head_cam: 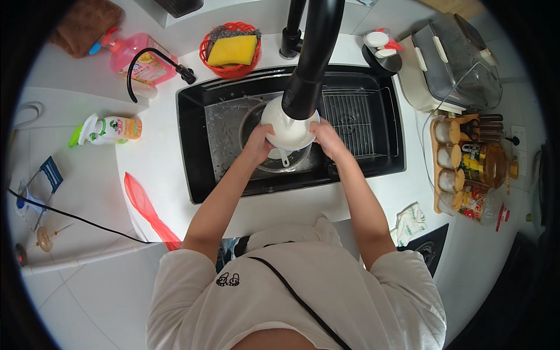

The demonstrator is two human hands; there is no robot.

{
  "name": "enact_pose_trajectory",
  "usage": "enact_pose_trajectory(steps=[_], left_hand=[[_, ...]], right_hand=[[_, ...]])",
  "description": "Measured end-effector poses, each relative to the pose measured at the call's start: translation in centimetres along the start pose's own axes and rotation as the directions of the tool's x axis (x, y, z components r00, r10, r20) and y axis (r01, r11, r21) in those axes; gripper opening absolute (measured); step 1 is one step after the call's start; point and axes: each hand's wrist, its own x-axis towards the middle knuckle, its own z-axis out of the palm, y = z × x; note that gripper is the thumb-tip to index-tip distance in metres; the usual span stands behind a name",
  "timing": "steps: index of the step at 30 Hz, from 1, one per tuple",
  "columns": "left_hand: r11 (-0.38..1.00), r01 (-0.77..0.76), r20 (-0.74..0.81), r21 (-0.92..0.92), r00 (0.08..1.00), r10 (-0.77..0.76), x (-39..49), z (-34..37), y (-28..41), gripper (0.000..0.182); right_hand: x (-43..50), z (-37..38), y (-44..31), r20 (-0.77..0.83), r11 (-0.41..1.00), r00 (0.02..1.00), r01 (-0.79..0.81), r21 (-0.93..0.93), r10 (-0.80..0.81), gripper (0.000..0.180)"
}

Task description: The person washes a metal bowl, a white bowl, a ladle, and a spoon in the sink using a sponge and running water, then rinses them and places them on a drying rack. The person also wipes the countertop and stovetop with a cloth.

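A white bowl (291, 133) is held by its rim between my left hand (260, 142) and my right hand (327, 138), beneath the spout of a black faucet (304, 87). Water appears to run from the spout into the bowl. Below it, a round metal basin (248, 124) stands in the left part of a black sink (258, 189). A white spoon or ladle handle (285, 158) shows in the basin, just under the bowl; its other end is partly hidden.
A wire rack (363, 127) covers the sink's right part. Behind the sink stands a red basket (204, 49) with a yellow sponge (232, 50). A pink soap bottle (151, 65), a spray bottle (116, 129) and red mesh (148, 210) lie or stand left; a spice rack (437, 175) is right.
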Motion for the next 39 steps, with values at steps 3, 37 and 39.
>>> enact_pose_trajectory(steps=[3,37,39], left_hand=[[0.995,0.0,0.018,-0.096,1.0,0.002,0.2,0.3,0.5,0.053],[0.977,0.013,-0.068,0.214,0.998,0.002,1.0,-1.1,1.1,0.047],[0.997,-0.063,-0.114,0.048,0.991,0.068,1.1,-1.0,-0.5,0.04]], right_hand=[[-0.3,0.1,-0.9,-0.054,0.895,0.939,0.307,-0.323,-0.341,0.047],[2.5,1.3,3.1,0.663,-0.664,0.719,0.394,-0.635,-0.207,0.051],[1.0,3.9,4.9,0.442,-0.399,0.869,0.332,-0.855,-0.223,0.053]])
